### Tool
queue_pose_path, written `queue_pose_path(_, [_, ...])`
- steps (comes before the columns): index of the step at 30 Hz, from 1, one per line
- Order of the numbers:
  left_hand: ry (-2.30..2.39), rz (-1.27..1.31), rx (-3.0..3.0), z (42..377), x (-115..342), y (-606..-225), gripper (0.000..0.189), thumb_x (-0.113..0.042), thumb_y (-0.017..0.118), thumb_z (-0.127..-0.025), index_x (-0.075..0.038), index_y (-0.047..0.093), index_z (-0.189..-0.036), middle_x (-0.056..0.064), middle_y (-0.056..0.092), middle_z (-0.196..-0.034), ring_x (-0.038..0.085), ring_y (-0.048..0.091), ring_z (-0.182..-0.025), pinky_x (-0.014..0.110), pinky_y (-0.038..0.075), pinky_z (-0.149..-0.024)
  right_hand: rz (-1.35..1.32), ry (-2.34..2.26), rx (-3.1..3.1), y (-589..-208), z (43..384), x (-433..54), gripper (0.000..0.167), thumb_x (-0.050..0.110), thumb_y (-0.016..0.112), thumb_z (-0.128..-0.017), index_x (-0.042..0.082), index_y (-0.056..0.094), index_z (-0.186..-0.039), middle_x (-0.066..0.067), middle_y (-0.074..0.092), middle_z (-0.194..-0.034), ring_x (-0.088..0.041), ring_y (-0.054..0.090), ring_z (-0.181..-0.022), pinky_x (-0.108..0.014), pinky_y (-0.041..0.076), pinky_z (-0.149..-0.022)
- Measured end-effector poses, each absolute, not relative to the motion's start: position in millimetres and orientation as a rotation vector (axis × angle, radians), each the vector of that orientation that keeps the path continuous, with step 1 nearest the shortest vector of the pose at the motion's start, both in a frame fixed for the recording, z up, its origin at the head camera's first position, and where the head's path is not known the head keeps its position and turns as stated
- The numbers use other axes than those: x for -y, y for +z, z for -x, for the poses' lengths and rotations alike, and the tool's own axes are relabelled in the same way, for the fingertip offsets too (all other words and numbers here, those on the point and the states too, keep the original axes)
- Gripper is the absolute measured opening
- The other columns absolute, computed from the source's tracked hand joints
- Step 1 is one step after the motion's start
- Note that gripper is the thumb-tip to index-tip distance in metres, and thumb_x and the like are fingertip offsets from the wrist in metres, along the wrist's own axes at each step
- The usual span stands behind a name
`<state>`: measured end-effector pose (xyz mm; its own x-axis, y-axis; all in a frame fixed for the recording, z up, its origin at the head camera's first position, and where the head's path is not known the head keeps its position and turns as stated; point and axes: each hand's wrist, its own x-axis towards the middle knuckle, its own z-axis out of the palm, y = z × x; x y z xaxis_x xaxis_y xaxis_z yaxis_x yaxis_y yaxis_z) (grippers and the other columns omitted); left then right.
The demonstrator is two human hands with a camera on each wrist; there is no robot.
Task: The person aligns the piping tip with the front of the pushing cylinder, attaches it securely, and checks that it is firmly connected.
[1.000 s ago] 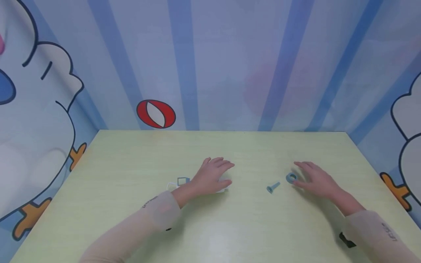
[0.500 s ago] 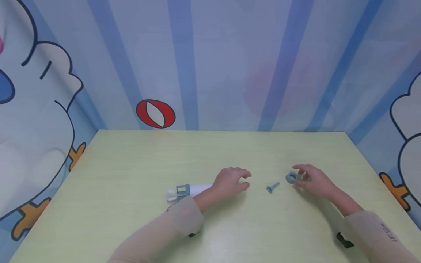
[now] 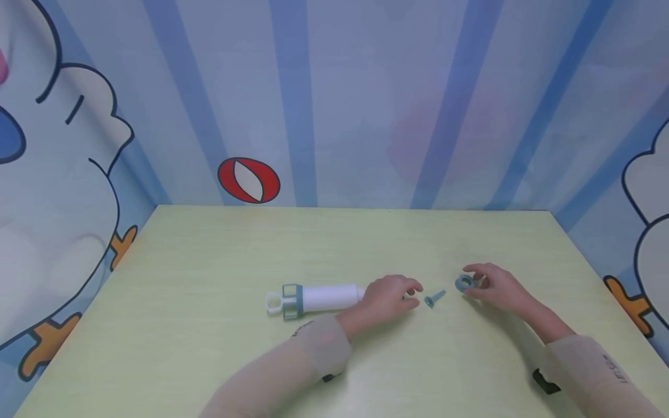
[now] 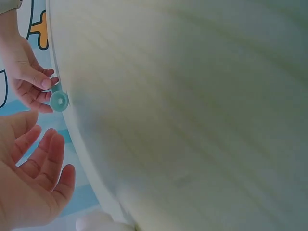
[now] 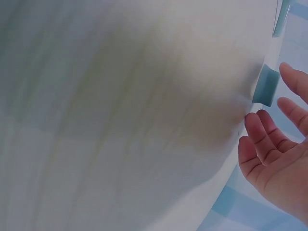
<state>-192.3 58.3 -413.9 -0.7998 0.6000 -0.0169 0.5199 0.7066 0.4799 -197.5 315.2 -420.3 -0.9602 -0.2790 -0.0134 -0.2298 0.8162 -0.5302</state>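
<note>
My left hand [image 3: 389, 299] is above the table, its fingers loosely bent and holding nothing. Just right of its fingertips lies a small teal piece with a round flange and thin stem [image 3: 434, 298]; the left wrist view shows that flange [image 4: 59, 101] apart from the fingers. My right hand [image 3: 499, 288] is beside a teal ring [image 3: 460, 288], fingers slightly bent on its right side. A small gap between ring [image 5: 266, 85] and fingertips shows in the right wrist view. A large white toy syringe [image 3: 329, 297] with teal collar lies left, its tip partly hidden by my left hand.
The pale yellow-green table [image 3: 219, 249] has its far edge against a blue striped backdrop [image 3: 360, 104] with cartoon prints. The backdrop also stands along both sides.
My left hand has moved right, off the syringe toward the flanged piece, uncovering the syringe's body. My right hand's fingers have drawn in slightly around the ring's side; the ring has hardly moved.
</note>
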Motion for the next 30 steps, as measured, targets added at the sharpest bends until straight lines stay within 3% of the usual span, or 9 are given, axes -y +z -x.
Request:
queue_pose_path(8, [0.625,-0.824,-2.735,197,-78,-420,0.037,-0.042,0.061,-0.079,-0.029,0.057,-0.114,-0.012,0.063,-0.099,0.003,0.057,-0.088,0.019,0.041,-0.060,0.377,-0.829,-2.897,-421,198,-314,0.049,0.023,0.067,-0.077,-0.002,0.051,-0.117,-0.018,0.057,-0.096,-0.019,0.053,-0.076,-0.029,0.042,-0.062])
queue_pose_path(17, [0.447,-0.729,-2.844,198,-94,-428,0.049,-0.057,0.060,-0.072,-0.030,0.056,-0.113,-0.013,0.062,-0.094,0.004,0.055,-0.076,0.022,0.037,-0.053,0.378,-0.796,-2.920,-422,201,-313,0.047,0.023,0.067,-0.077,-0.002,0.053,-0.114,-0.010,0.057,-0.086,-0.015,0.050,-0.073,-0.029,0.040,-0.062])
queue_pose_path(24, [0.456,-0.688,-2.870,197,-100,-427,0.035,-0.051,0.061,-0.075,-0.027,0.062,-0.100,-0.013,0.063,-0.088,0.003,0.054,-0.071,0.020,0.037,-0.053,0.393,-0.768,-2.927,-423,201,-314,0.039,0.020,0.065,-0.078,0.000,0.057,-0.110,-0.008,0.058,-0.087,-0.015,0.049,-0.076,-0.030,0.040,-0.066])
queue_pose_path(30, [0.556,-0.683,-2.867,196,-102,-427,0.014,-0.037,0.064,-0.077,-0.023,0.064,-0.076,-0.012,0.057,-0.069,0.003,0.048,-0.062,0.018,0.034,-0.050,0.405,-0.761,-2.919,-423,202,-314,0.034,0.019,0.064,-0.079,0.001,0.058,-0.108,-0.006,0.057,-0.084,-0.014,0.047,-0.073,-0.029,0.039,-0.064])
